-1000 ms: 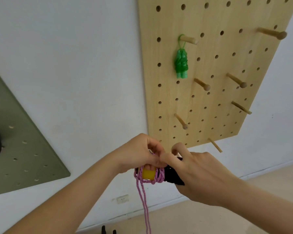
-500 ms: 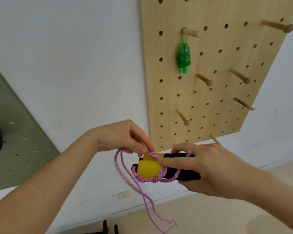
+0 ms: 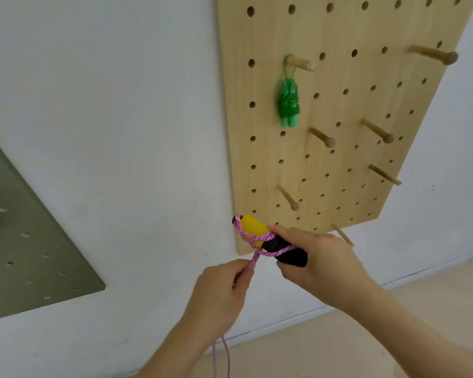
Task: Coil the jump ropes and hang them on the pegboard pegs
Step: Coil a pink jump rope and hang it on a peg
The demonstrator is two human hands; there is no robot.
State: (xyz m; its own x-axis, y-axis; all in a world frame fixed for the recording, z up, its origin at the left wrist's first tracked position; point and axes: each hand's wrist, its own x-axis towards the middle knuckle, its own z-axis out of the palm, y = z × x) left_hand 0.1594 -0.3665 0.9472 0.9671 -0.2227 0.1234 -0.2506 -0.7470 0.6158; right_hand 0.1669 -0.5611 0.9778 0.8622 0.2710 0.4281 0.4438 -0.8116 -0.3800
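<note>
head | pink rope (image 3: 260, 238) wraps handles (image 3: 268, 240) | left fingers (image 3: 243, 271) pinch rope below

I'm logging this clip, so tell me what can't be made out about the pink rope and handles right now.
Head view only:
- pink rope: its tail leaves the bottom edge, so the length left is unknown.
- handles: the right hand covers their rear ends.
- left hand: closed fingers hide the rope inside.
</note>
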